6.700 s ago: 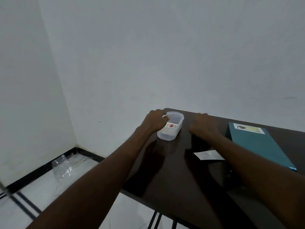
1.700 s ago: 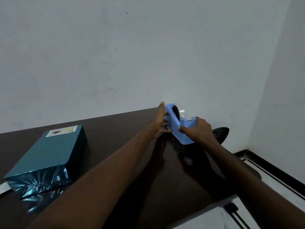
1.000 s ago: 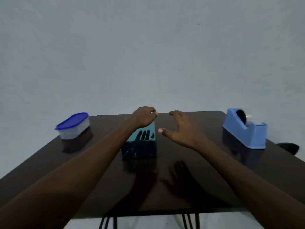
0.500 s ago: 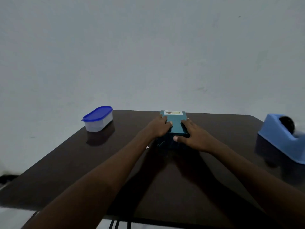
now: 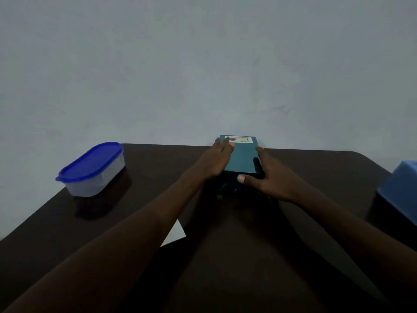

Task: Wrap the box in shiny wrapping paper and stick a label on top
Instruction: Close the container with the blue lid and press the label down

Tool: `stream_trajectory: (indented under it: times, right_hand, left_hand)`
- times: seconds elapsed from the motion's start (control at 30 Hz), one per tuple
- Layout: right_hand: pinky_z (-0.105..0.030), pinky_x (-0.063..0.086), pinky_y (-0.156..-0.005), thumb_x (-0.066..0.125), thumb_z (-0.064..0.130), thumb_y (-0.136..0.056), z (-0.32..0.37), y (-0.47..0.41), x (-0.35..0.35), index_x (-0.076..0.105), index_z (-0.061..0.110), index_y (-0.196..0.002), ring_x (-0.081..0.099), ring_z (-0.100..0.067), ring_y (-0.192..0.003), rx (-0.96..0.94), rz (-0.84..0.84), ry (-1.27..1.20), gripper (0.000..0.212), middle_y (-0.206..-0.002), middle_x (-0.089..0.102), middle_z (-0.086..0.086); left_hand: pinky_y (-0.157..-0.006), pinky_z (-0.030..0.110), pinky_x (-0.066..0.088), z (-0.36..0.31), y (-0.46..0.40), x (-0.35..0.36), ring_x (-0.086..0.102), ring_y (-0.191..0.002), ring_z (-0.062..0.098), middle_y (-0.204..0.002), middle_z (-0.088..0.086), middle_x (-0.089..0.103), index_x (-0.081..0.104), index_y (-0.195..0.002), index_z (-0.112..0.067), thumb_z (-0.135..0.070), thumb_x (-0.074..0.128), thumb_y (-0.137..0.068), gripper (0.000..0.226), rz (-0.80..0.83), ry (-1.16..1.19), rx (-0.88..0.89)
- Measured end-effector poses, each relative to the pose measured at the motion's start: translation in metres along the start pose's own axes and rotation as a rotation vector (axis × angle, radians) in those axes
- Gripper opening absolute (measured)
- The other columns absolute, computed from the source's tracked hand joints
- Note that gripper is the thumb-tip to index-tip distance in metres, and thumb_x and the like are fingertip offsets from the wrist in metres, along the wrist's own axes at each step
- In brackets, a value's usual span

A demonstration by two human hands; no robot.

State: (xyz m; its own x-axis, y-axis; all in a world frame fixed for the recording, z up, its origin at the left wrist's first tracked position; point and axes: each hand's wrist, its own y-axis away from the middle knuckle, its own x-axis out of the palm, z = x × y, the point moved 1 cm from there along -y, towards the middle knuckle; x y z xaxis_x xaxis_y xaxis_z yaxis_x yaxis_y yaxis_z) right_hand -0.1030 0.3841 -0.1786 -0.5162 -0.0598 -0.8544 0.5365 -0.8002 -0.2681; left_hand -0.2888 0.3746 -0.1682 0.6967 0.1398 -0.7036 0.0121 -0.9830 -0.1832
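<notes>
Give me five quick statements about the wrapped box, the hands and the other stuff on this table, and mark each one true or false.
1. The teal wrapped box carries a label at its far end. True.
2. The left hand grips the plastic container. False: it lies with straight fingers on the box's left side, fingertips at the label.
3. The container's blue lid is on. True.
4. The right hand lifts the blue tape dispenser. False: it rests against the box's right side, and the dispenser sits apart at the right edge.
5. A white paper scrap lies on the dark table, partly hidden by the left forearm. True.
</notes>
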Motion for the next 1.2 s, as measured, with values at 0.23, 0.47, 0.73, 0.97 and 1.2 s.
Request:
stream_trajectory:
  times: [0.23,0.47,0.73,0.97,1.2]
  right_hand:
    - [-0.037,0.039,-0.103,0.056,0.054,-0.089,0.06,-0.001,-0.032,0.036,0.013,-0.147,0.042,-0.022,-0.126,-0.046,-0.167,0.175,0.074,-0.139,0.05,-0.009]
    - [-0.035,0.048,-0.094,0.061,0.043,-0.091,0.143,0.039,0.018,0.047,0.023,-0.133,0.053,-0.018,-0.113,0.057,0.473,0.14,0.048,-0.126,0.052,-0.001]
    - [-0.037,0.059,-0.069,0.066,0.02,-0.09,0.179,0.037,0.034,0.069,0.016,-0.087,0.067,-0.015,-0.072,0.39,0.38,-0.218,0.006,-0.083,0.07,-0.002]
    - [-0.028,0.058,-0.053,0.068,0.014,-0.09,0.253,0.0,-0.039,0.071,-0.003,-0.098,0.073,-0.022,-0.069,0.714,0.138,-0.94,0.019,-0.092,0.073,-0.017]
    - [-0.041,0.062,-0.076,0.07,0.004,-0.087,0.278,-0.016,-0.12,0.072,-0.001,-0.093,0.072,-0.027,-0.09,0.758,-0.142,-1.053,0.007,-0.096,0.072,-0.016]
  left_hand:
    - [-0.088,0.028,0.046,0.011,0.038,-0.081,0.061,-0.106,0.017,-0.116,0.002,0.066,0.063,-0.118,-0.018,-0.037,0.058,-0.094,0.031,0.053,-0.315,-0.016]
    - [-0.078,0.028,0.041,0.035,0.163,-0.076,0.047,-0.109,0.013,-0.12,-0.009,0.045,0.05,-0.12,-0.029,-0.044,0.08,-0.069,0.061,0.398,-0.502,-0.197]
    - [-0.063,0.016,0.044,0.019,0.178,-0.092,0.064,-0.068,-0.003,-0.072,-0.014,0.07,0.073,-0.073,-0.026,-0.018,0.075,-0.075,0.009,-0.109,0.086,-0.373]
    - [-0.071,0.032,0.059,-0.04,0.151,-0.165,0.069,-0.073,0.003,-0.077,-0.01,0.073,0.076,-0.084,-0.024,-0.017,0.074,-0.081,0.008,-0.408,0.354,-0.44]
    - [-0.082,0.031,0.058,-0.116,0.143,-0.225,0.072,-0.093,0.019,-0.091,0.001,0.076,0.077,-0.099,-0.015,-0.016,0.071,-0.087,0.013,-0.258,0.77,-0.359]
